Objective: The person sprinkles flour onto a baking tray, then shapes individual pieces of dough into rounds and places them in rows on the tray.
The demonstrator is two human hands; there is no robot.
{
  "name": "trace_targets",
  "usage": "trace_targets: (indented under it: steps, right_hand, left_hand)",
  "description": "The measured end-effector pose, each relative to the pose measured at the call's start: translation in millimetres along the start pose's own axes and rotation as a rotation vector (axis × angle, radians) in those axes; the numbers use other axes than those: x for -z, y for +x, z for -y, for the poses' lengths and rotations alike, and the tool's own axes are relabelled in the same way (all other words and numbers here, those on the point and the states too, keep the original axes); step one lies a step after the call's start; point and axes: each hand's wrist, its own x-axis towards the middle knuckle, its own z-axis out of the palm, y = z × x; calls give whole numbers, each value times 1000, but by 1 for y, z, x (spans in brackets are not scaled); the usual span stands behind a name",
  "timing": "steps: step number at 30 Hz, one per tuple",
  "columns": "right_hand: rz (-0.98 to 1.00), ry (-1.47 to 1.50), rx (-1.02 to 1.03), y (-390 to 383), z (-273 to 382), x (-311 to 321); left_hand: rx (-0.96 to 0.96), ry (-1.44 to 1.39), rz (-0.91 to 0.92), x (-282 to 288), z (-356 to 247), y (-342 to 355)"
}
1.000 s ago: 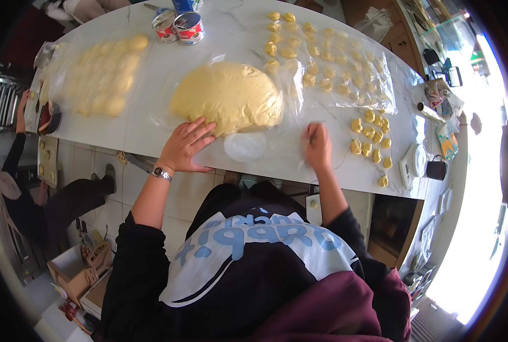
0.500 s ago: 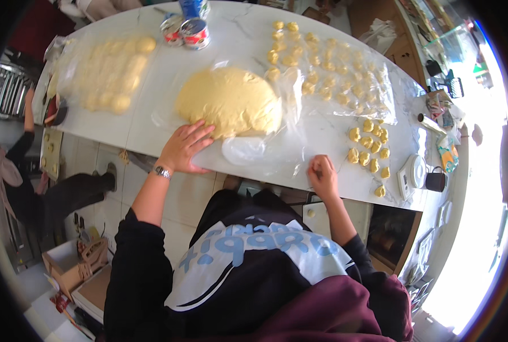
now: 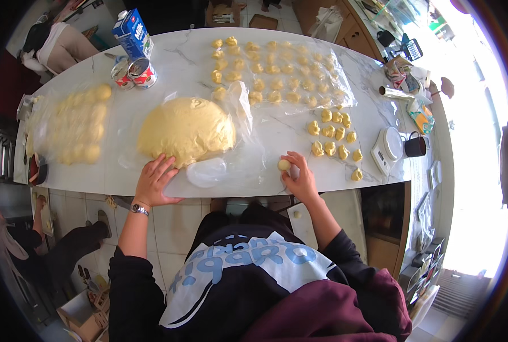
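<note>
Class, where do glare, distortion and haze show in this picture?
Head view: glare whites out the right side; the table bows along its far edge, likely lens distortion. Same head view: the dough balls on the left look hazy through plastic sheeting.

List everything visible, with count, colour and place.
Marbled table: 1, white, centre
Dough mound: 1, yellow, centre
Dough ball: 1, pale yellow, near edge
Covered dough balls: many, yellow, left
Dough pieces: many, yellow, right
Plastic sheets: several, clear, tabletop
Carton: 1, blue, far left
Cans: 2, red-white, beside carton
Kitchen scale: 1, white, right
Mug: 1, black, beside scale
Other people: 2, mixed clothing, left
Clutter: uncounted, mixed, surroundings
Left hand: 1, bare, touching dough mound
Right hand: 1, bare, holding dough ball
</note>
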Motion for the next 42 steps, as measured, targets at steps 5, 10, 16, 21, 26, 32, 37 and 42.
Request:
trace_targets:
  steps: [5,10,16,21,26,32,37,42]
  right_hand:
    - [-163,-4,52,29,-1,8]
    - [50,217,-23,7,-1,-30]
    - [-113,-226,216,44,-27,1]
    - [70,-74,88,18,9,-45]
    - [-181,-48,59,-13,4,-10]
    - [-107,305,-186,-53,21,29]
    - [-368,963,-704,-183,-93,34]
    - [-705,549,-995,-223,-223,47]
  left_hand:
    - [-12,-14,-18,-3,0,2]
    - [-8,-12,-18,-4,1,0]
    - [-17,-5,-16,-5,1,-1]
    - [-26,-21,-36,-6,2,-2]
    - [-36,-14,-24,-6,3,-1]
    - [19,199,5,-8,-13,-9]
    - [85,186,-146,-42,-67,-105]
    - [427,-183,477,-68,-70,-154]
